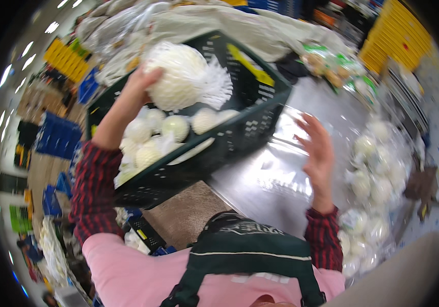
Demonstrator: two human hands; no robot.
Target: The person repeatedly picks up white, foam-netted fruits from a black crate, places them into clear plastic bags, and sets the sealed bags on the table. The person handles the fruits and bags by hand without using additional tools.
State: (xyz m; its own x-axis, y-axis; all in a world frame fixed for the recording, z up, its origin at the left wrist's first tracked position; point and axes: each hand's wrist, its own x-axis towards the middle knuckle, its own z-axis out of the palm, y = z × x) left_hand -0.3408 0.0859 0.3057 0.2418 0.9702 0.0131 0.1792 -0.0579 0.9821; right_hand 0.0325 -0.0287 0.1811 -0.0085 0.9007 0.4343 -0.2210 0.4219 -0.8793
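My left hand (145, 82) holds a large, pale, round vegetable or fruit (177, 75) wrapped in a white foam net sleeve. Its exact kind is hard to tell through the netting. It is above a dark green plastic crate (204, 161), which sits tilted in view, partly over the metal tabletop (257, 169). Inside the crate are several smaller round white vegetables that look like peeled onions (176, 127), some in foam nets. My right hand (317, 149), slightly blurred, hovers right of the crate above the tabletop, fingers spread and holding nothing.
Clear plastic bags of round white vegetables (376, 165) line the table's right side. Bagged brown produce (325, 67) lies at the far right, near yellow crates (394, 36). Pale sacking (234, 28) is heaped behind the crate. Blue crates (59, 136) stand on the floor at left.
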